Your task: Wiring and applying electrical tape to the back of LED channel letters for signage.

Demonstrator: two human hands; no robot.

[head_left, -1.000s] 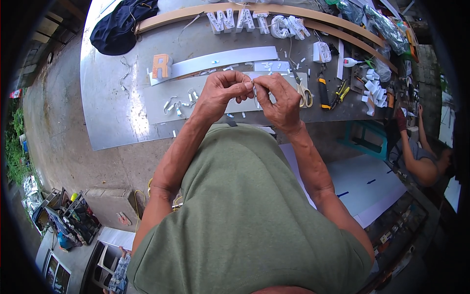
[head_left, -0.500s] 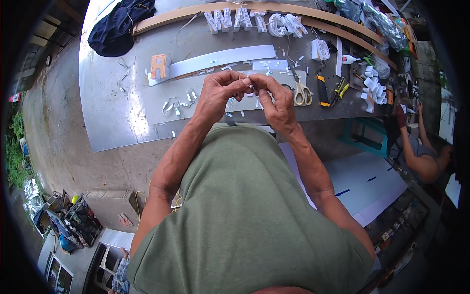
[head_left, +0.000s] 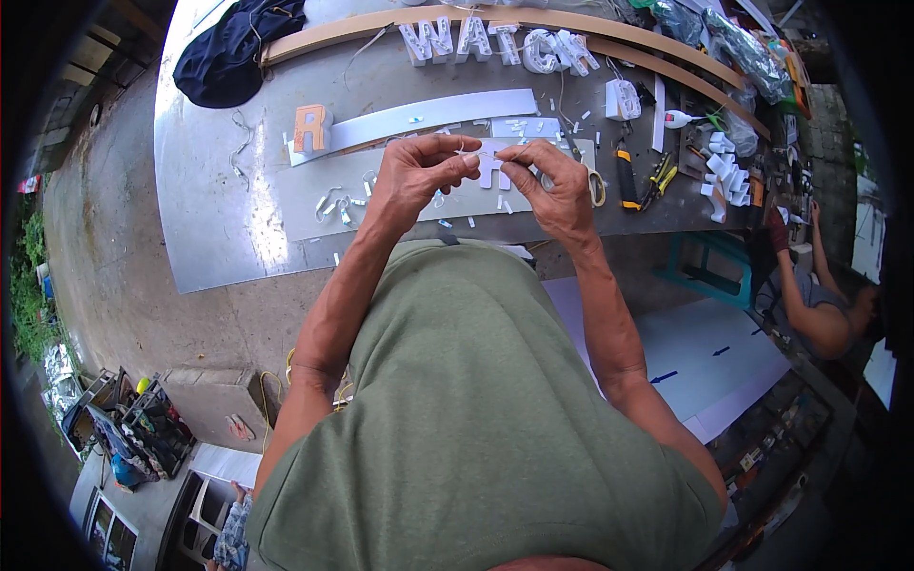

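Above the grey board (head_left: 305, 186) on the metal table, my left hand (head_left: 417, 179) pinches one end of a thin wire (head_left: 485, 154) between thumb and fingers. The wire runs across to my right hand (head_left: 557, 193), whose fingertips are closed on it too. Below the wire lies a flat white letter-shaped piece (head_left: 487, 178), partly covered by my hands. Small LED modules on looped wires (head_left: 333, 204) rest left of my left hand. Scissors (head_left: 597, 188) lie just right of my right hand, which hides part of them.
White letter shells (head_left: 495, 43) stand along the far side by a long brown strip (head_left: 352, 36). A box-like letter (head_left: 309, 128) sits far left beside dark cloth (head_left: 224, 67). A yellow-black cutter (head_left: 626, 179) and pliers (head_left: 659, 179) lie right. Another person (head_left: 819, 309) works at the far right.
My hands have drawn apart, the right one moving rightward, and the wire now stretches between them. More of the white letter-shaped piece shows, while the scissors are more covered.
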